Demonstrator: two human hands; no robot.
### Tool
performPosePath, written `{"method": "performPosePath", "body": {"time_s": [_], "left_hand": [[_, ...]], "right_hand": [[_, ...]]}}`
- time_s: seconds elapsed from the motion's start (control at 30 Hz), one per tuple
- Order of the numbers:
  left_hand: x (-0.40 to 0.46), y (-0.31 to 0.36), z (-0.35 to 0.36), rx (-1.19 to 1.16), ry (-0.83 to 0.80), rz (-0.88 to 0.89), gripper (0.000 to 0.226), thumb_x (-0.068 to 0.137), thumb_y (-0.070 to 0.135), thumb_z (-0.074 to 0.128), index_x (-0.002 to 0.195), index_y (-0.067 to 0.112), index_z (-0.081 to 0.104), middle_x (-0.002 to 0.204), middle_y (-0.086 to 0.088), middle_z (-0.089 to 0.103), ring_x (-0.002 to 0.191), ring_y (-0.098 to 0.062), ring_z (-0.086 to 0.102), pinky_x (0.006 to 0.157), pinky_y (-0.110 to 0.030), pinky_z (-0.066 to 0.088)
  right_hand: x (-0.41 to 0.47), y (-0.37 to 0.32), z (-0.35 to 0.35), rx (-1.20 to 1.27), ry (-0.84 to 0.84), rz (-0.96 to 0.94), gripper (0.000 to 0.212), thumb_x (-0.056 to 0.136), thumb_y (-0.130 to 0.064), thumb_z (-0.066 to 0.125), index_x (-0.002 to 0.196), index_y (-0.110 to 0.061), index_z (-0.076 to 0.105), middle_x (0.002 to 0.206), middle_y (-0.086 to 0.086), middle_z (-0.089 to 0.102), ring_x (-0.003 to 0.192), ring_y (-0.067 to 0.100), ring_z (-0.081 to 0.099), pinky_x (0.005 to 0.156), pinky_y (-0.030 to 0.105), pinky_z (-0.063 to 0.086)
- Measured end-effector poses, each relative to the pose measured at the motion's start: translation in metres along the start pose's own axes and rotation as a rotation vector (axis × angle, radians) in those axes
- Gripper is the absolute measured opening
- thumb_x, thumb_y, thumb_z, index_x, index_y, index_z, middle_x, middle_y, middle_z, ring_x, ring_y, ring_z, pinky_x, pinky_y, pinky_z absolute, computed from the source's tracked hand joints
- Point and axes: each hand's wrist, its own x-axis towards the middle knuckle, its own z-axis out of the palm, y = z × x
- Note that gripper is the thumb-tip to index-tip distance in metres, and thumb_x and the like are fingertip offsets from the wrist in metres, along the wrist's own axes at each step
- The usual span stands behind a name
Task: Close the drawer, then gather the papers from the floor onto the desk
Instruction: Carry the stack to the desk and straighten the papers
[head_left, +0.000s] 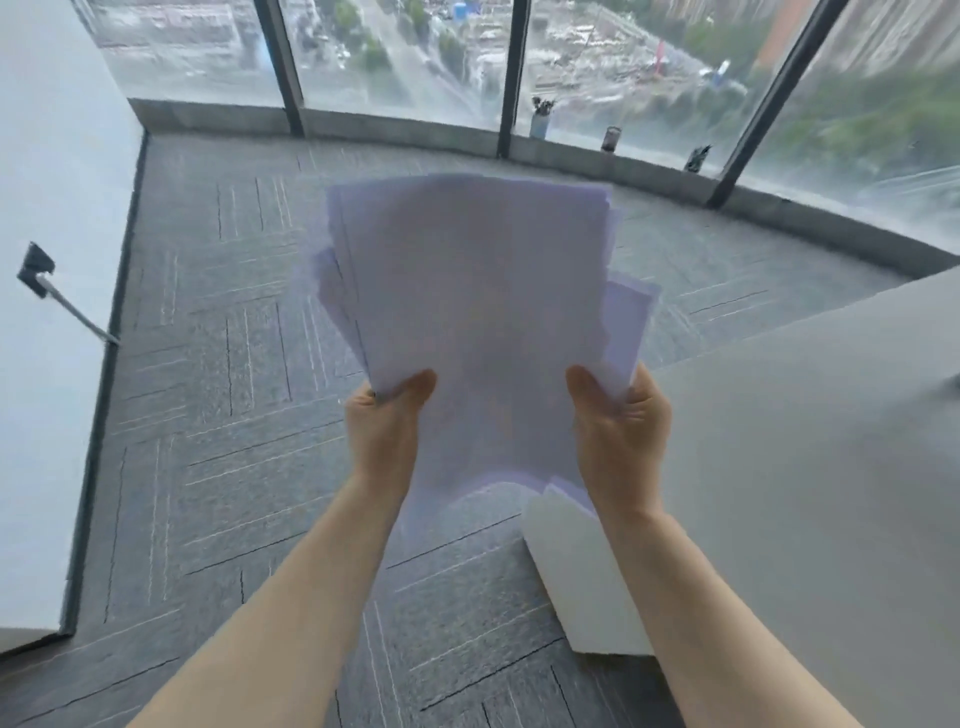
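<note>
A loose stack of white papers (478, 312) is held up in front of me, above the grey carpet, its sheets fanned and uneven. My left hand (384, 421) grips the stack's lower left edge with the thumb on top. At the lower right edge, my right hand (621, 415) grips it the same way. The white desk (810, 441) spreads out on the right, its top just right of my right hand. Below the desk edge, a white drawer unit (582, 582) shows its top and front face; whether its drawer is shut cannot be told.
Grey carpet tiles (234, 415) cover the floor, with no loose sheets visible on them. A white wall (47, 260) with a black doorstop (36, 270) stands at left. Curved floor-to-ceiling windows run along the back, with small pots (540, 117) on the sill.
</note>
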Motion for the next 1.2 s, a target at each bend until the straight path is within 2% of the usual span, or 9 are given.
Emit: {"method": "performPosePath", "body": {"time_s": [0.13,0.27,0.43,0.5,0.67,0.8,0.97,1.1,1.2], "left_hand": [[-0.029,0.033,0.073,-0.016,-0.207,0.061,0.012,0.076,0.006,0.075,0.074,0.017,0.07,0.065,0.008,0.07,0.064,-0.01,0.066,0.062,-0.025,0.052],[-0.068,0.04,0.141,0.004,-0.411,0.061,0.022,0.078,0.008,0.075,0.061,0.023,0.073,0.061,0.012,0.071,0.059,-0.004,0.066,0.058,-0.021,0.053],[-0.119,0.018,0.213,0.067,-0.573,0.025,0.005,0.067,0.022,0.08,0.069,0.021,0.076,0.07,0.007,0.074,0.068,-0.014,0.069,0.07,-0.034,0.054],[-0.139,0.004,0.237,0.095,-0.635,0.014,0.01,0.067,0.024,0.079,0.074,0.019,0.076,0.075,0.002,0.074,0.072,-0.019,0.069,0.074,-0.039,0.054],[-0.184,-0.027,0.292,0.082,-0.696,0.001,0.011,0.067,0.025,0.079,0.074,0.02,0.074,0.072,0.007,0.073,0.069,-0.013,0.067,0.066,-0.028,0.051],[-0.195,-0.059,0.318,0.144,-0.729,-0.018,0.023,0.062,0.027,0.08,0.081,0.016,0.073,0.07,0.01,0.073,0.067,-0.007,0.067,0.062,-0.019,0.05],[-0.2,-0.085,0.333,0.215,-0.775,-0.041,0.023,0.061,0.023,0.079,0.082,0.019,0.07,0.069,0.013,0.072,0.065,-0.005,0.064,0.059,-0.017,0.05],[-0.209,-0.088,0.346,0.203,-0.81,-0.045,0.028,0.062,0.021,0.079,0.088,0.017,0.07,0.078,0.004,0.073,0.072,-0.011,0.066,0.063,-0.021,0.052],[-0.214,-0.089,0.354,0.223,-0.818,-0.051,0.028,0.058,0.025,0.081,0.083,0.017,0.072,0.078,0.002,0.073,0.072,-0.014,0.066,0.065,-0.027,0.051]], "right_hand": [[0.011,-0.053,-0.065,-0.012,0.182,-0.097,0.026,0.083,-0.005,0.064,0.07,-0.028,0.063,0.06,-0.02,0.063,0.058,0.0,0.053,0.058,0.019,0.046],[0.013,-0.081,-0.141,-0.077,0.355,-0.172,0.033,0.081,0.002,0.064,0.068,-0.028,0.058,0.056,-0.025,0.06,0.053,-0.008,0.049,0.055,0.01,0.04],[-0.002,-0.081,-0.237,-0.095,0.527,-0.161,0.033,0.083,0.0,0.064,0.071,-0.03,0.058,0.056,-0.028,0.062,0.053,-0.009,0.052,0.055,0.01,0.04],[-0.009,-0.074,-0.271,-0.114,0.577,-0.148,0.033,0.084,-0.001,0.065,0.07,-0.029,0.058,0.056,-0.027,0.062,0.053,-0.008,0.052,0.054,0.011,0.04],[-0.018,-0.059,-0.345,-0.111,0.678,-0.153,0.023,0.085,0.001,0.067,0.082,-0.022,0.065,0.062,-0.032,0.066,0.06,-0.016,0.056,0.059,0.005,0.042],[-0.021,-0.033,-0.386,-0.083,0.626,-0.101,0.032,0.083,0.004,0.069,0.093,-0.026,0.065,0.076,-0.025,0.072,0.071,-0.009,0.064,0.066,0.011,0.048],[-0.022,0.011,-0.414,0.044,0.564,0.078,0.028,0.081,0.006,0.071,0.109,0.002,0.069,0.087,-0.003,0.077,0.081,0.012,0.072,0.069,0.025,0.056],[-0.009,0.014,-0.43,0.117,0.545,0.124,0.019,0.081,0.005,0.071,0.096,-0.006,0.072,0.08,-0.004,0.076,0.074,0.011,0.07,0.064,0.025,0.055],[-0.002,0.011,-0.432,0.149,0.526,0.145,0.013,0.08,0.0,0.074,0.079,-0.013,0.072,0.076,0.003,0.07,0.071,0.016,0.064,0.062,0.033,0.05]]}}
